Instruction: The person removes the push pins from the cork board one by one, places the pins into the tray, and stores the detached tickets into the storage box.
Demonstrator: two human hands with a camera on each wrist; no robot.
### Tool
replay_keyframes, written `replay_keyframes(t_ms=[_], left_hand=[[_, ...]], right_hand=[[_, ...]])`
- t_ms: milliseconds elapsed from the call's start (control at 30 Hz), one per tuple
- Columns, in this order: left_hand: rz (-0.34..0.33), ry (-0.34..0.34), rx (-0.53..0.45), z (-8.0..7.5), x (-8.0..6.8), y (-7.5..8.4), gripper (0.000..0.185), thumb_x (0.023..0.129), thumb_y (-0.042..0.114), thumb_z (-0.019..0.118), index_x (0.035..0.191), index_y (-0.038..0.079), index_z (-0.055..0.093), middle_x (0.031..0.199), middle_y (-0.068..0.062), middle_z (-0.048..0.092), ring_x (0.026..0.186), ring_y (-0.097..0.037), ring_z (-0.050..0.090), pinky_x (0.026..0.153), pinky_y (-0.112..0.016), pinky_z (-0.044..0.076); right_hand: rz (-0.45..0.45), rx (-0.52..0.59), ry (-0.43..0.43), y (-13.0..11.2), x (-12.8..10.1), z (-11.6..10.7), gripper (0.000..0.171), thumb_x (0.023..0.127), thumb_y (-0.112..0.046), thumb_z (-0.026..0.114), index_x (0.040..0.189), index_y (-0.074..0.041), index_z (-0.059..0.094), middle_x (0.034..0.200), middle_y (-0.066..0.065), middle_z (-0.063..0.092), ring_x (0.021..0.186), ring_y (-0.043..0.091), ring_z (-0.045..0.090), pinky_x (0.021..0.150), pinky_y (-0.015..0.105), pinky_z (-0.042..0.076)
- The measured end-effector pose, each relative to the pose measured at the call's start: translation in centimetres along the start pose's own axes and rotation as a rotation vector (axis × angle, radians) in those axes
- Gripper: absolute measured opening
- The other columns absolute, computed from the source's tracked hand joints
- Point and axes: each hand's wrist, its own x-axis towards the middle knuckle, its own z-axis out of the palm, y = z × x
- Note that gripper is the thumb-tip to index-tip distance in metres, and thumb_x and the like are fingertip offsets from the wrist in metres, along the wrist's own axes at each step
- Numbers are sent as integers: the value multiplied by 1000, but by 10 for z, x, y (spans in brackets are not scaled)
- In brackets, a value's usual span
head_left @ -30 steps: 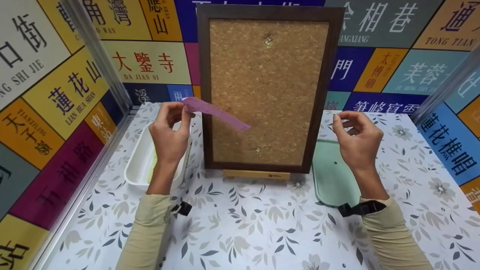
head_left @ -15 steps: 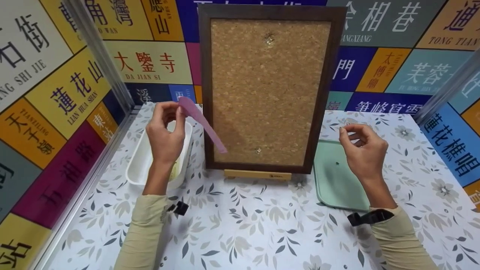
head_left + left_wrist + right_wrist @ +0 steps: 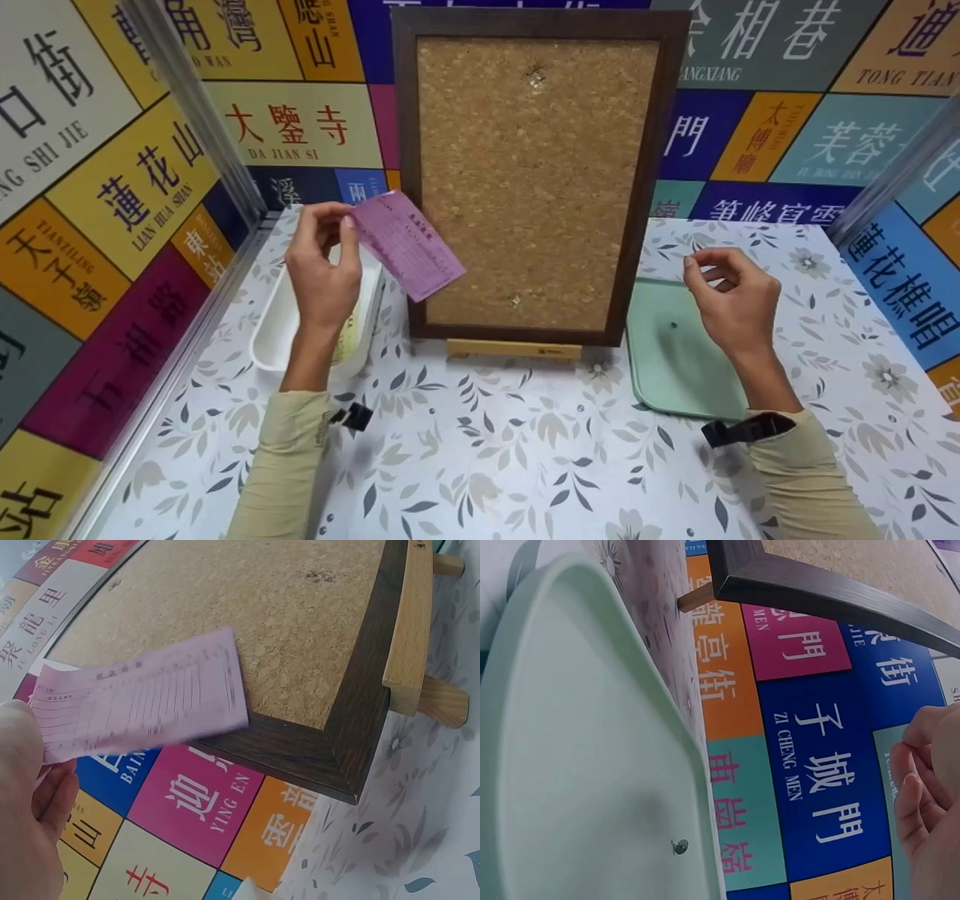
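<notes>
In the head view my left hand pinches a pink printed paper slip by its upper left corner. The slip's face is turned toward me, overlapping the left edge of a cork board in a dark wooden frame. The left wrist view shows the slip in front of the board's corner. My right hand hovers over a pale green tray, thumb and forefinger tips together, the other fingers curled. I cannot tell whether something small sits between those tips. A small shiny pin-like piece lies in the tray.
A white tray with yellowish printed paper in it stands at left, partly hidden behind my left hand and forearm. The board stands on a light wooden stand. Small shiny spots mark the cork. Sign-patterned walls enclose the flower-patterned table.
The pink slip has turned from nearly edge-on to face me, and my left hand has shifted slightly left. My right hand has moved down and right, fingertips still together.
</notes>
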Motion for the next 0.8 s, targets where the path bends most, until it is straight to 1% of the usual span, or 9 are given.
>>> replay_keyframes(t_ms=[200,267,400,467,567,700,800], left_hand=[[-22,4,33,-4,0,-2,17,109,1,57,123,-3,65,120,-15,67,102,-20,68,91,-23,58],[-23,8,48,-5,0,-3,17,109,1,57,123,-3,66,120,-15,67,100,-22,67,89,-22,57],[-20,17,66,-7,2,-8,18,109,1,57,123,-4,68,119,-17,66,95,-25,65,85,-22,57],[-24,23,76,-8,3,-14,18,109,1,58,122,-2,69,120,-17,66,96,-25,65,84,-22,57],[-34,30,99,-10,5,-27,18,109,5,59,123,2,70,121,-11,67,98,-19,65,85,-20,58],[-34,38,124,-16,8,-42,17,110,9,60,121,6,72,119,-6,68,97,-12,65,81,-20,57],[-33,54,147,-21,10,-51,17,109,10,60,120,6,73,117,-6,69,95,-12,66,77,-20,55]], right_hand=[[5,-21,-26,5,2,-4,14,97,-25,82,106,-14,82,93,-5,78,74,-2,68,65,9,50],[13,-27,-33,6,2,-4,13,97,-25,82,105,-14,82,92,-5,78,74,-2,68,65,8,50],[32,-36,-46,8,2,-5,11,96,-22,83,104,-14,82,93,2,79,73,-2,67,64,7,49],[46,-39,-55,10,2,-5,11,95,-21,83,103,-14,82,94,4,79,72,-3,66,64,6,48],[58,-43,-68,13,1,-4,10,94,-19,84,102,-14,82,94,6,80,71,-3,66,64,6,48],[61,-49,-92,17,1,-4,8,94,-18,84,100,-14,82,93,7,80,70,-3,66,64,6,49],[56,-62,-120,19,1,-3,8,95,-20,83,99,-14,82,92,6,80,70,-3,66,65,7,49]])
